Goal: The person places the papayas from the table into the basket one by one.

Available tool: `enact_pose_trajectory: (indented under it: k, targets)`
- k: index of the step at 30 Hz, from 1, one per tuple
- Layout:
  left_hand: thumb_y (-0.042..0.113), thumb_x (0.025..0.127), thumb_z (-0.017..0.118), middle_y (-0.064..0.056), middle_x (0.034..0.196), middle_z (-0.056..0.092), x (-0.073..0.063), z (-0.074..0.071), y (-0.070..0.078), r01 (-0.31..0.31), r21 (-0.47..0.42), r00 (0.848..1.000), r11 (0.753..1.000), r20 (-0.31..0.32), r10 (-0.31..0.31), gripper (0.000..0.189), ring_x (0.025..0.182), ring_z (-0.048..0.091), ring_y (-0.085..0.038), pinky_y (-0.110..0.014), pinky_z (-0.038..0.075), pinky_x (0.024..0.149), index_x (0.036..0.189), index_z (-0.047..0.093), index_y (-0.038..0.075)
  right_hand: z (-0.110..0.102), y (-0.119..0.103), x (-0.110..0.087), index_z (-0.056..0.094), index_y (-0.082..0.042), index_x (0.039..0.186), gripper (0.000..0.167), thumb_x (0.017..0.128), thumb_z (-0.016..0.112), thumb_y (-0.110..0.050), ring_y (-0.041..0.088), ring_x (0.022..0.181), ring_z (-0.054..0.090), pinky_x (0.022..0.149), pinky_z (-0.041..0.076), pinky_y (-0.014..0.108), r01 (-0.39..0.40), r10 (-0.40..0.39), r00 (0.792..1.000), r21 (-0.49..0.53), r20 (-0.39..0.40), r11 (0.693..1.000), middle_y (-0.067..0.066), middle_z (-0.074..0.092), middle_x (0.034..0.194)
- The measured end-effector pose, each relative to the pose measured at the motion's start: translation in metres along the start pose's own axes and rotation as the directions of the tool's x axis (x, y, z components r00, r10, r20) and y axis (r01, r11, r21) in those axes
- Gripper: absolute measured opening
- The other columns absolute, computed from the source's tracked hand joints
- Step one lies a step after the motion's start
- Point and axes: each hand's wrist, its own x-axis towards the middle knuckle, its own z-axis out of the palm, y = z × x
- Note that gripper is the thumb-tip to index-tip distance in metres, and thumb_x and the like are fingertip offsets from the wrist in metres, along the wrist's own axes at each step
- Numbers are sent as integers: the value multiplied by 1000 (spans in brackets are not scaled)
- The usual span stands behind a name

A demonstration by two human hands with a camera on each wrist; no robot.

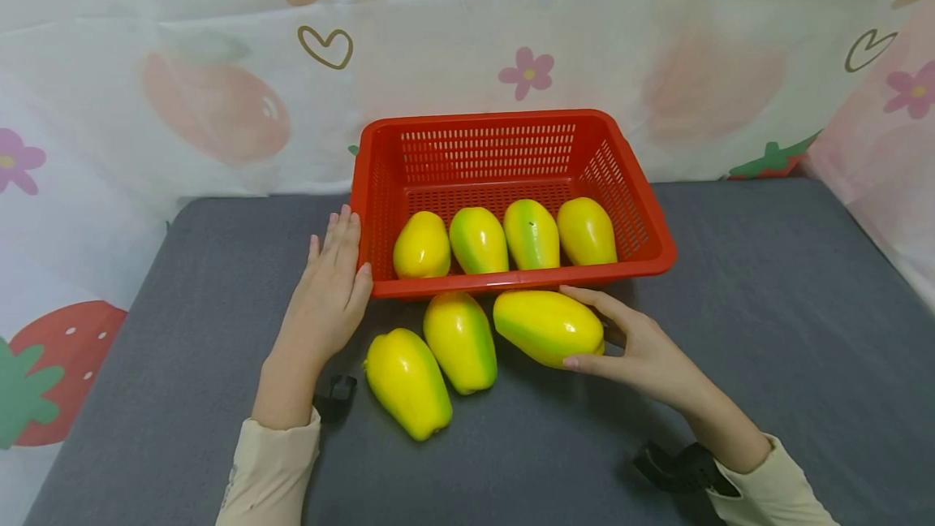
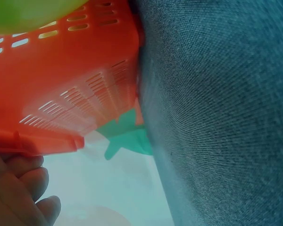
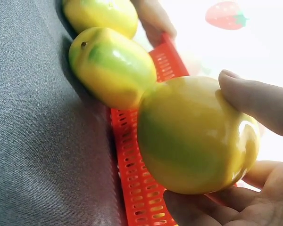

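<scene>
Your right grip (image 1: 646,351) was clamped, thumb opposite fingers, on the 4 o'clock end of 1 glossy yellow-green papaya-shaped fruit (image 1: 544,327), perhaps because that end faced you. It was at 6 o'clock, just outside the red slotted plastic basket (image 1: 526,277). Your left grip (image 1: 329,291), fingers straight, lay against the basket at 8 o'clock, likely to steady it. 4 matching fruits (image 1: 532,234) lined its 6 o'clock wall inside; 2 loose fruits (image 1: 460,343) lay at 7 o'clock on the grey cloth-covered bench (image 1: 219,307): 7 fruits, 1 basket.

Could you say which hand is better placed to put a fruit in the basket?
Probably the right hand: it grips a fruit beside the basket, while the left hand only touches its side.
</scene>
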Motion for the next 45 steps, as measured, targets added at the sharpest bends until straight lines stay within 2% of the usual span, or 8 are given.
enact_pose_trajectory:
  k: [36, 45]
  targets:
    - [21, 98, 34, -17, 156, 11, 0, -1, 1, 6, -10, 1000, 1000, 20, -6, 60, 144, 6, -29, -50, 4, 114, 149, 14, -4, -3, -8, -4, 41, -13, 142, 71, 80, 75, -16, 21, 110, 55, 90, 47, 24, 4, -4, 1000, 0, -1, 1000, 7, 46, 137]
    - [21, 98, 35, -17, 156, 11, 0, -1, 1, 5, -15, 1000, 1000, 17, -4, 60, 143, 6, -30, -50, 4, 114, 148, 14, -4, -8, -21, -3, 41, -16, 142, 69, 81, 74, -15, 17, 112, 54, 92, 46, 26, 39, -40, 998, 9, 50, 999, 3, 46, 138]
